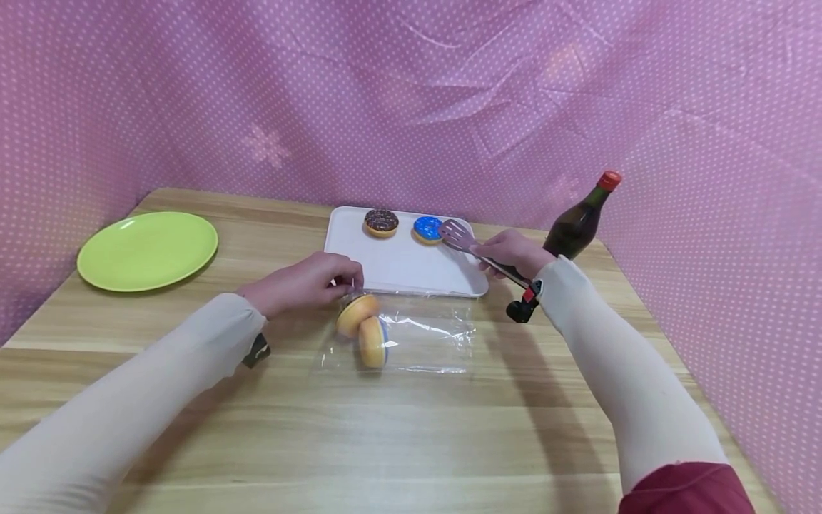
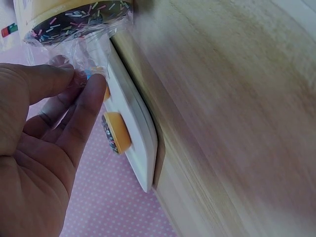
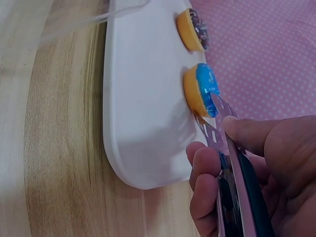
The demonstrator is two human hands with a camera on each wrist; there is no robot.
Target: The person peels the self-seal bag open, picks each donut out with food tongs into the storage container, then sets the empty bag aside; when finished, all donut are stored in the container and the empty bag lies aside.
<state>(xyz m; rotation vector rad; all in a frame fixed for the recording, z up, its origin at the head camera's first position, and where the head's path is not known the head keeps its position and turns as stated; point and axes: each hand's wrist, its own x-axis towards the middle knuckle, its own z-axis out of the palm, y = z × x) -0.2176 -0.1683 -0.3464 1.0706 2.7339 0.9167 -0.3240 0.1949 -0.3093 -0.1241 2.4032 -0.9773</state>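
Note:
My right hand holds tongs with slotted ends. In the right wrist view the ends stand at the near edge of a blue-iced donut, one by the icing and one by the base; whether they grip it I cannot tell. That donut and a chocolate donut with sprinkles sit on a white tray. With thumb and fingertips my left hand pinches the edge of a clear plastic bag. Inside the bag lie two donuts, one with chocolate icing and one blue-edged.
A lime-green plate lies at the table's left. Behind my right hand stands a dark bottle with a red cap. Pink dotted cloth hangs round the back and sides of the wooden table.

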